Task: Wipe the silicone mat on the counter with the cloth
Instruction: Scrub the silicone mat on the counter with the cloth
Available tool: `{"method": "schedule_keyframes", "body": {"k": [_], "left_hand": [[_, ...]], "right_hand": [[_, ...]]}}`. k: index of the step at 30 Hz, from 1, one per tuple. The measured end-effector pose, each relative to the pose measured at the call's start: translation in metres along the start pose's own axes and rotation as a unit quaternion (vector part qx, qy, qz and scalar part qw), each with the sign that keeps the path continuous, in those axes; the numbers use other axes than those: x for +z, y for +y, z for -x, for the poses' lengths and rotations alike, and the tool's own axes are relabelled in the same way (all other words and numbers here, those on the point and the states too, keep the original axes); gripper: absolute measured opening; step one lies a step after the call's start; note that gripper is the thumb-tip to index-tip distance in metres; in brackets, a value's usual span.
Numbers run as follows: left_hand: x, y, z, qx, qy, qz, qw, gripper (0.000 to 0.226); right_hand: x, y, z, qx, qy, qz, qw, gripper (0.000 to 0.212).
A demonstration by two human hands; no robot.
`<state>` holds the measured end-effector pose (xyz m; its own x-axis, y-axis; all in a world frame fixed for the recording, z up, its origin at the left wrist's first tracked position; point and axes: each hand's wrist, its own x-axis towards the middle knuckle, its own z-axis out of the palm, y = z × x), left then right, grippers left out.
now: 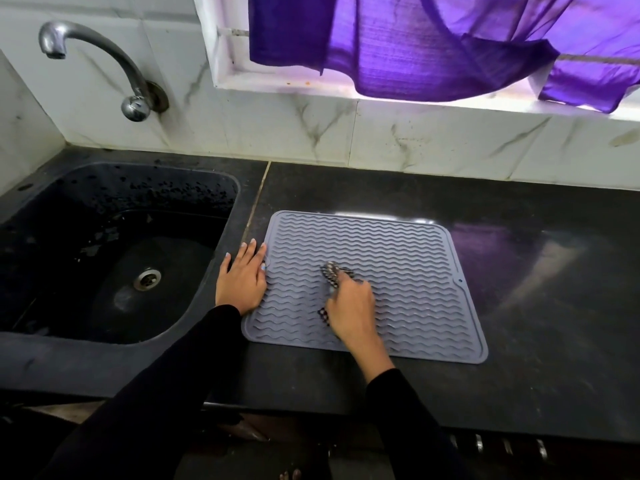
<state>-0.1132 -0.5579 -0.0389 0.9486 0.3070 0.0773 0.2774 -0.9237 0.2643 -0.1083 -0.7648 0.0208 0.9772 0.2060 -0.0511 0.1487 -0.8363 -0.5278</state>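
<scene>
A grey silicone mat with wavy ridges lies flat on the black counter. My right hand rests on the mat's left-centre and grips a bunched black-and-white checked cloth, most of it hidden under the palm. My left hand lies flat, fingers spread, pressing on the mat's left edge, partly on the counter.
A black sink with a metal drain sits left of the mat, a curved metal tap on the wall above it. Marble tiles run behind the counter. Purple fabric hangs in the window. The counter's front edge runs close below the mat.
</scene>
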Motion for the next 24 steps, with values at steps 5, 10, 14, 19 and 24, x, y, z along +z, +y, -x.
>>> {"method": "schedule_keyframes", "body": {"k": [5,10,14,19,24], "left_hand": [[-0.001,0.0,0.001,0.001,-0.002,0.012,1.0,0.065],[-0.001,-0.001,0.001,0.003,0.001,0.016,1.0,0.065],[0.0,-0.001,0.001,0.007,0.005,0.018,1.0,0.064],[0.0,-0.001,0.001,0.007,0.004,0.018,1.0,0.064],[0.001,0.0,0.001,0.001,0.006,0.014,1.0,0.064]], "right_hand": [[-0.034,-0.003,-0.005,0.162,-0.13,-0.501,0.84,0.02],[-0.072,0.04,-0.005,0.139,0.122,-0.065,0.981,0.02],[-0.045,0.065,-0.004,0.148,0.124,0.113,0.975,0.027],[-0.005,0.032,-0.001,0.049,0.096,0.161,0.981,0.029],[0.017,-0.028,0.015,-0.028,-0.03,-0.076,0.996,0.037]]}}
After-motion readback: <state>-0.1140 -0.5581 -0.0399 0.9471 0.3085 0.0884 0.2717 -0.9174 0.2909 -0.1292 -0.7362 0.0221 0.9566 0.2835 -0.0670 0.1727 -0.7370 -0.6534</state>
